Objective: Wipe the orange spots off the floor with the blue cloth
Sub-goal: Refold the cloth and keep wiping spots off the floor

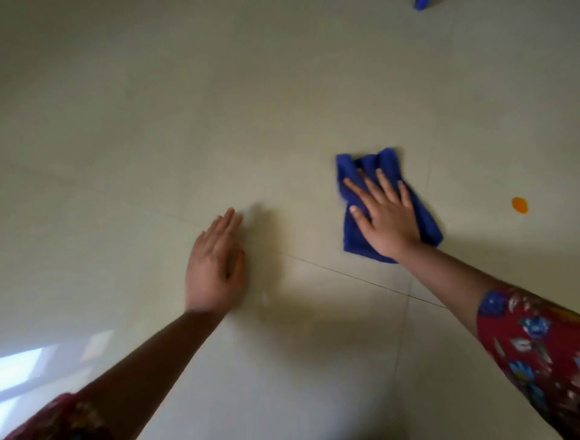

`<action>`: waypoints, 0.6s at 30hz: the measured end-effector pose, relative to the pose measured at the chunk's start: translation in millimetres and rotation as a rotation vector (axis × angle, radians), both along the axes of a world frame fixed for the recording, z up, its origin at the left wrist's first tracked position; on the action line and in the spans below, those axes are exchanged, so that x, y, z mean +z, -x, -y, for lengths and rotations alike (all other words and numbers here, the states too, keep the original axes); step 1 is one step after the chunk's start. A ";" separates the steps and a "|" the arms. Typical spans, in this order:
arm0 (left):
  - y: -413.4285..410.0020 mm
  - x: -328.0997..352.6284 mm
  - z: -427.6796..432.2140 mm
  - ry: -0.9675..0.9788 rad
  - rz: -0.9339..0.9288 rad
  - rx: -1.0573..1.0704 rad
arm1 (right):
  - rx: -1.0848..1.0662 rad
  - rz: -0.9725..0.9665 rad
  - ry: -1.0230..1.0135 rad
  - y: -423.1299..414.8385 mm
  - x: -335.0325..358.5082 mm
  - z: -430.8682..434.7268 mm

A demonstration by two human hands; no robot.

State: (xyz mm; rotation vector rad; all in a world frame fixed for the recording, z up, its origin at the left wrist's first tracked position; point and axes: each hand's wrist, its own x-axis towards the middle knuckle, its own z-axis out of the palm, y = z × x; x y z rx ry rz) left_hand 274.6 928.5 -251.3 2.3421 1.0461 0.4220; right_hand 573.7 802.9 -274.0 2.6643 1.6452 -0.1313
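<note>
A crumpled blue cloth (354, 235) lies flat on the pale tiled floor (219, 110), right of centre. My right hand (384, 213) presses down on it, palm flat and fingers spread. One orange spot (520, 205) shows on the floor to the right of the cloth, apart from it. My left hand (215, 267) rests flat on the bare floor left of the cloth, fingers together, holding nothing.
Thin grout lines cross the tiles below and to the right of the cloth. A small blue object (420, 4) pokes in at the top edge, far right. A bright window reflection (22, 364) lies on the floor at the lower left.
</note>
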 end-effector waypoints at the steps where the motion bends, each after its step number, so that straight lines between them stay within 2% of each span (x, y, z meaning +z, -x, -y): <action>1: 22.1 1.5 7.6 -0.015 -0.048 -0.026 | -0.074 -0.001 0.013 1.2 0.8 -9.5; 3: 61.7 0.3 15.2 -0.051 -0.128 -0.047 | -0.170 -0.002 0.007 19.7 0.2 -34.8; 5: 91.2 -4.1 12.7 -0.065 -0.186 -0.038 | -0.131 -0.011 -0.002 51.6 2.5 -63.0; 8: 127.6 -3.0 4.0 -0.098 -0.231 0.046 | 0.128 -0.056 -0.013 131.2 5.7 -91.8; 11: 143.0 -2.9 -1.1 -0.076 -0.185 0.176 | 0.447 -0.102 -0.014 205.9 7.3 -67.0; 13: 148.1 -5.8 3.7 -0.066 -0.174 0.193 | 0.749 -0.115 -0.016 217.5 6.2 -22.2; 15: 149.3 -8.8 15.8 -0.045 -0.165 0.162 | 0.910 -0.143 0.011 187.2 8.1 11.5; 16: 147.3 -9.9 24.0 -0.033 -0.160 0.136 | 0.873 -0.112 0.018 163.1 6.7 21.3; 18: 138.5 -9.9 40.7 -0.010 -0.146 0.074 | 0.584 -0.015 0.027 108.1 2.2 28.5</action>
